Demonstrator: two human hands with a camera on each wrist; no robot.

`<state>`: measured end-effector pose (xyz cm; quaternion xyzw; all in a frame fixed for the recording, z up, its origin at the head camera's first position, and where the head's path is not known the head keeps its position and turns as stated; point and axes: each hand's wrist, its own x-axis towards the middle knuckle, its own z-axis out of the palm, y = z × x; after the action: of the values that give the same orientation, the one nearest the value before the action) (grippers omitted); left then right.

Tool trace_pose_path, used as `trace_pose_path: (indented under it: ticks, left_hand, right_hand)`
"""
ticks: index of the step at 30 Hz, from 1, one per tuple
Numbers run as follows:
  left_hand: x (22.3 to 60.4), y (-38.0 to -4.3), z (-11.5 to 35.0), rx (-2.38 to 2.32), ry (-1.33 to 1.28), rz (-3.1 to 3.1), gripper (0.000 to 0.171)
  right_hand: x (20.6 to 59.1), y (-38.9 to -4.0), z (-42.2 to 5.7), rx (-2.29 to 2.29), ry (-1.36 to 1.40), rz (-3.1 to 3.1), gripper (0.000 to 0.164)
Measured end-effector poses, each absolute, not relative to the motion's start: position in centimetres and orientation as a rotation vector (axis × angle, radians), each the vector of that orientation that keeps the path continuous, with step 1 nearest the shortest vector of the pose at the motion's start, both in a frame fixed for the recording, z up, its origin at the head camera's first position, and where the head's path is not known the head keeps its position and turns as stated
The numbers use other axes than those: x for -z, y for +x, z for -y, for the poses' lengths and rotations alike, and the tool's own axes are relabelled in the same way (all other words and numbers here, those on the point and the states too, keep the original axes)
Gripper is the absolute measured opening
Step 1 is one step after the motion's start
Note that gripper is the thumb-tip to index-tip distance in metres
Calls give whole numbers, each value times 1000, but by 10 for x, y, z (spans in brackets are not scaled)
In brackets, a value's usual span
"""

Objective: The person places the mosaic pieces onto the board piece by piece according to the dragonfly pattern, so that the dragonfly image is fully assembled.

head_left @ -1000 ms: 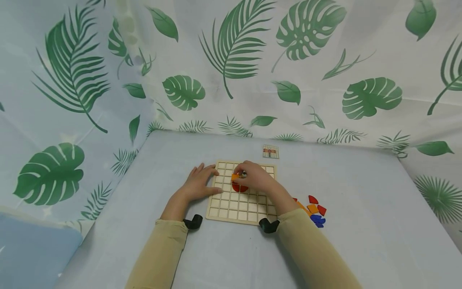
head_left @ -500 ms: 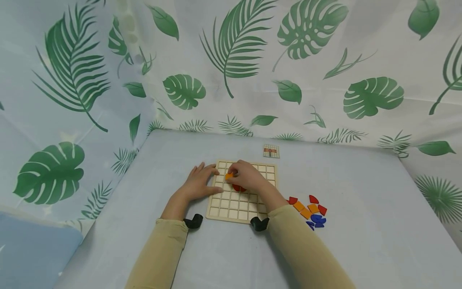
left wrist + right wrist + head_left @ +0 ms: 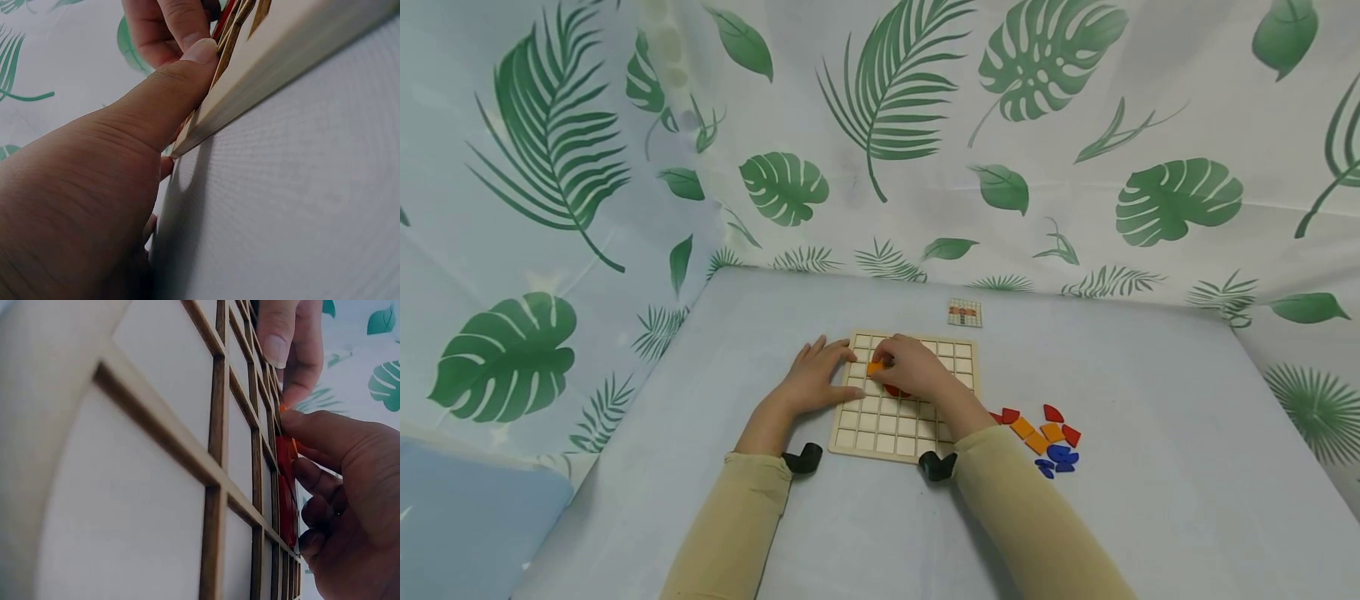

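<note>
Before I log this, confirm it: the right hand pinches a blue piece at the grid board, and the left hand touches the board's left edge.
Not blue: the head view shows the right hand pinching an orange piece; the rest stands.

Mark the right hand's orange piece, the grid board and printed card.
Orange piece (image 3: 874, 368): head view, its uncovered part.
Grid board (image 3: 886, 424): head view, a bare square.
Printed card (image 3: 965, 312): head view, its middle.

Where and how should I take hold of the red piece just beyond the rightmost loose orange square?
I'd pinch that red piece by opposite edges, coming down from above on its far side. It lies flat on the table, and its curved edge faces outward; the orange square would likely crowd the near side.
</note>
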<state>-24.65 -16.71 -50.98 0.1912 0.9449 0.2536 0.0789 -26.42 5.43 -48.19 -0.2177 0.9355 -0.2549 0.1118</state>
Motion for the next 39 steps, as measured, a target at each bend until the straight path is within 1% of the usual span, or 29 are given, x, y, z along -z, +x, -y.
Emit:
trace_pose_path:
  ticks: [7, 17, 26, 32, 39]
  left_hand:
    - [507, -246, 167, -766, 569, -2819, 60]
    - [510, -248, 167, -748, 565, -2818, 61]
    - [509, -247, 166, -746, 564, -2819, 61]
    - [509, -247, 165, -746, 545, -2825, 62]
    - [508, -246, 164, -754, 543, -2826, 62]
  right_hand:
    - [485, -265, -54, 744, -655, -2761, 27]
    - [486, -267, -53, 726, -633, -2759, 23]
    - [476, -262, -60, 815, -611, -2751, 25]
    - [457, -259, -82, 863, -603, -2798, 20]
    - [440, -254, -130, 858, -600, -2845, 22]
